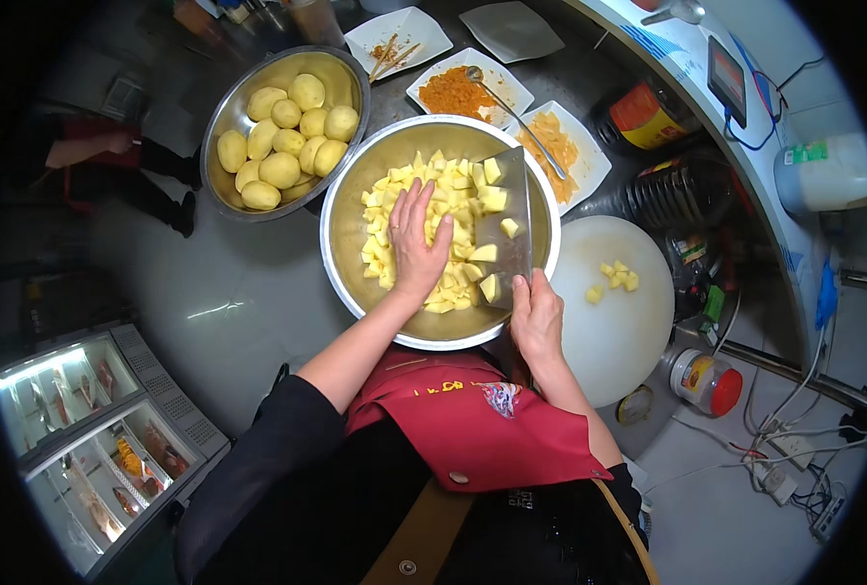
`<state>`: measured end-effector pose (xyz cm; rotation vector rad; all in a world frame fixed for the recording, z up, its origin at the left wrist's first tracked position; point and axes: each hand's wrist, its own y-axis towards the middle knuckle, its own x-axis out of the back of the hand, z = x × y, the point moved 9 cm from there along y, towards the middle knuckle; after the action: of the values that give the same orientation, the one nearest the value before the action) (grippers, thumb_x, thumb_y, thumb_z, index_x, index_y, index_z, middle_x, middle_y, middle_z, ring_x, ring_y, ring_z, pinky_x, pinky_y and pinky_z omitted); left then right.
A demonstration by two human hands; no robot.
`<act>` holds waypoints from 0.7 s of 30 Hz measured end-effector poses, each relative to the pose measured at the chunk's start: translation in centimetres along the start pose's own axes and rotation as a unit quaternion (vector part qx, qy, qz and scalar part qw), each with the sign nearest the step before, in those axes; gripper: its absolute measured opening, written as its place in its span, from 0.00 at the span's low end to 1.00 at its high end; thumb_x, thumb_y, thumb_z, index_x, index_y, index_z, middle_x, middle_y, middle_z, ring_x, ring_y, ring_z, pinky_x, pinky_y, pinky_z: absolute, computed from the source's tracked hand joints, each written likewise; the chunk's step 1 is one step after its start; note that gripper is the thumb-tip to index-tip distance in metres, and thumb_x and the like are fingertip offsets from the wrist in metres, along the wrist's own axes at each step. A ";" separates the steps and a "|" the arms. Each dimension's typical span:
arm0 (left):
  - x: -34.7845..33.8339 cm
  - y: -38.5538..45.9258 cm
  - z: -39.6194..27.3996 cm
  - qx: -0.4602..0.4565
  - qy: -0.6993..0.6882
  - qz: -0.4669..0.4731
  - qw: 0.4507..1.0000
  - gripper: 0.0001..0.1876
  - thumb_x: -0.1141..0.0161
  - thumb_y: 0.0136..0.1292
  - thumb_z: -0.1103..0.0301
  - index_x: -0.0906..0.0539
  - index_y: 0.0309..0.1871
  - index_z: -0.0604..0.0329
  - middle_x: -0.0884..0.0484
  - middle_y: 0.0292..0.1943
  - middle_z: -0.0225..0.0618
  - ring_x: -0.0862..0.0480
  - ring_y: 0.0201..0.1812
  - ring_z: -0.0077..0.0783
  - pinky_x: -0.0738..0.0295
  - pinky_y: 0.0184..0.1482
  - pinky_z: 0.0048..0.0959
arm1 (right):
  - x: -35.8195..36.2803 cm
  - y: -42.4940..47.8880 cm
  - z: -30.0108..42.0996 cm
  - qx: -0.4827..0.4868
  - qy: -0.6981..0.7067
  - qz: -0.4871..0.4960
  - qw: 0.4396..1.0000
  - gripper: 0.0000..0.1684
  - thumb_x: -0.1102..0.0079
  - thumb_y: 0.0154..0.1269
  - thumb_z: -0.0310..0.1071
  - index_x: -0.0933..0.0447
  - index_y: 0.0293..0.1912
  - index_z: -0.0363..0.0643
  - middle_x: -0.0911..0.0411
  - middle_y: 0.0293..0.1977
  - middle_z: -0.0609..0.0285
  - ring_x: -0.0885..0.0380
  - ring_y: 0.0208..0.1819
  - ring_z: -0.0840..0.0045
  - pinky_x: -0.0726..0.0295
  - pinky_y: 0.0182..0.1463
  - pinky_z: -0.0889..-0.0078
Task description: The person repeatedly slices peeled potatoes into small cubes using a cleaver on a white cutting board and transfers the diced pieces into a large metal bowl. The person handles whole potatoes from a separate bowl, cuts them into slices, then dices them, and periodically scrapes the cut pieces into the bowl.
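A large metal bowl (345, 270) in front of me holds many diced potato pieces (444, 186). Over its right half a wide cleaver (512, 241) lies flat, with several potato chunks on its blade. My right hand (537, 314) grips the cleaver near the bowl's lower right rim; the handle is mostly hidden in that hand. Inside the bowl my left hand (417, 245) rests on or just over the dice, fingers apart, holding nothing. To the right, a few potato cubes (620, 276) sit on a round white cutting board (594, 351).
Whole peeled potatoes (280, 170) fill a second metal bowl (214, 157) at upper left. Square white dishes with an orange chopped food (455, 91) and sliced food (550, 142) stand behind. Bottles and a red-lidded jar (704, 380) line the right. Another person (104, 153) stands at left.
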<state>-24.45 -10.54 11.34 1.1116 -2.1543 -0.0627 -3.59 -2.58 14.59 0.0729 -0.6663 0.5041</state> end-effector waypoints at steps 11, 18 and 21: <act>-1.7 4.5 6.5 -0.020 0.128 0.095 0.987 0.19 0.40 0.59 0.76 0.19 0.55 0.54 0.21 0.50 0.38 0.26 0.56 0.44 0.35 0.58 0.43 | 1.6 -0.7 -0.5 -0.019 0.014 -0.013 1.000 0.11 0.47 0.75 0.33 0.28 0.41 0.33 0.24 0.23 0.42 0.21 0.26 0.47 0.26 0.30 0.53; -4.5 6.6 8.2 0.023 0.209 0.294 0.933 0.16 0.32 0.54 0.72 0.19 0.48 0.53 0.18 0.46 0.36 0.25 0.55 0.42 0.37 0.57 0.42 | 0.7 -2.1 -2.5 -0.072 0.048 0.009 0.996 0.12 0.47 0.76 0.34 0.29 0.37 0.34 0.25 0.20 0.48 0.22 0.20 0.57 0.27 0.27 0.58; -3.7 6.3 7.0 -0.024 0.164 0.284 0.944 0.15 0.31 0.54 0.73 0.20 0.45 0.53 0.16 0.42 0.37 0.24 0.52 0.43 0.38 0.57 0.42 | 1.1 -2.3 -1.3 -0.069 0.079 0.006 0.994 0.13 0.48 0.76 0.34 0.29 0.36 0.34 0.25 0.19 0.51 0.23 0.17 0.64 0.27 0.24 0.61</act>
<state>-31.65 -5.75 6.13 0.4003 -2.0687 0.3103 -1.00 -3.82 14.41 -0.1015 -0.5449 0.4696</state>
